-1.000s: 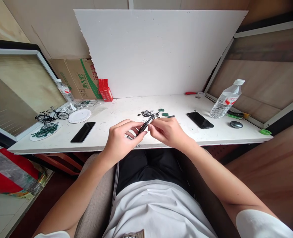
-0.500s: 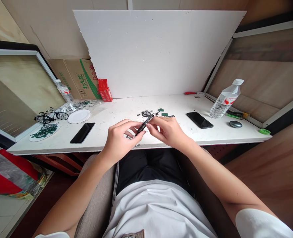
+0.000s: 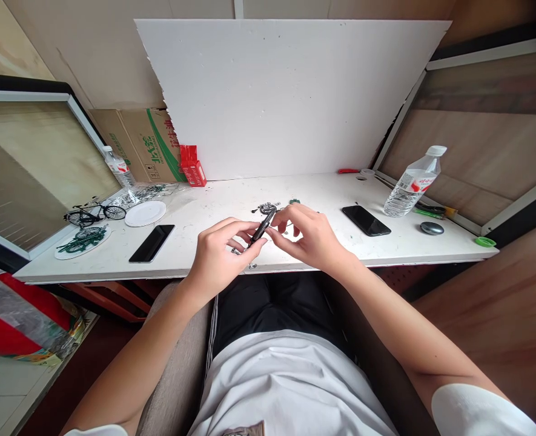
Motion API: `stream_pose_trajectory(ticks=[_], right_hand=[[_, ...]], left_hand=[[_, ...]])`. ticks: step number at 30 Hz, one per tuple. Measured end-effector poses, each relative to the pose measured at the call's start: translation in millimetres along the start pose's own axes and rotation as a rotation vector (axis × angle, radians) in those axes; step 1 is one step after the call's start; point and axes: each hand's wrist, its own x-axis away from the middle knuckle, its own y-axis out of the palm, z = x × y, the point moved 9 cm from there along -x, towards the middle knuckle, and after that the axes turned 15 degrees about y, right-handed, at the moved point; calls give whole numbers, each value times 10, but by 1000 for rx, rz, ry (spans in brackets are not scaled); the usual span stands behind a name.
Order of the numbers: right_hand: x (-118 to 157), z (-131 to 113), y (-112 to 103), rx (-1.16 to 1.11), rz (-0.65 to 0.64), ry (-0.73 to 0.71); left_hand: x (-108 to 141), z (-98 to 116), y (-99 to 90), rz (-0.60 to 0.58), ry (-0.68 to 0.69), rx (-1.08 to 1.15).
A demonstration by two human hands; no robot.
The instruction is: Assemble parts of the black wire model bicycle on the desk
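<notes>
Above the front edge of the white table (image 3: 213, 254), my left hand (image 3: 217, 251) pinches a slim black part (image 3: 261, 228) between thumb and fingers. The part is tilted, its upper end to the right. My right hand (image 3: 311, 238) is at that upper end, thumb and fingertips closed around it; whether a smaller piece is between them is too small to tell. Behind the hands lie small dark wheel-like parts (image 3: 268, 208) and a green piece (image 3: 294, 201), partly hidden by my right hand. Small metallic bits (image 3: 252, 266) lie under my left hand.
Left: a phone (image 3: 152, 243), a white plate (image 3: 145, 213), a model bicycle (image 3: 95, 213), green parts (image 3: 82, 238), a red box (image 3: 193, 166) and a bottle (image 3: 119, 166). Right: another phone (image 3: 366, 220), a water bottle (image 3: 413, 181), a dark round object (image 3: 432, 227) and a green cap (image 3: 484, 241).
My right hand has turned and its fingers have arched up a little, now covering one of the green pieces. My left hand and the black part have barely moved.
</notes>
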Motion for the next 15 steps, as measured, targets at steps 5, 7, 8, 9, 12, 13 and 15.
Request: stream_pose_trajectory(ticks=[5,7,8,9,12,13,15], right_hand=[[-10,-46,-24,-6,4,-61],[-10,-44,-15,-4,7,-69],[-10,-40,-7,0,7,-70],[-9,-34,1,6,9,-72],[-7,-30,17,44,21,-87],[-7,-33,22,64,24,-92],[-9,-41,32,110,23,-97]], left_hand=[[-1,-7,-6,8,0,-12],[0,-10,-3,4,1,-14],[0,-10,0,2,2,-13],[2,-11,2,2,2,-13],[8,-15,18,-5,2,-16],[11,-17,25,-8,1,-17],[17,-21,41,-12,1,-15]])
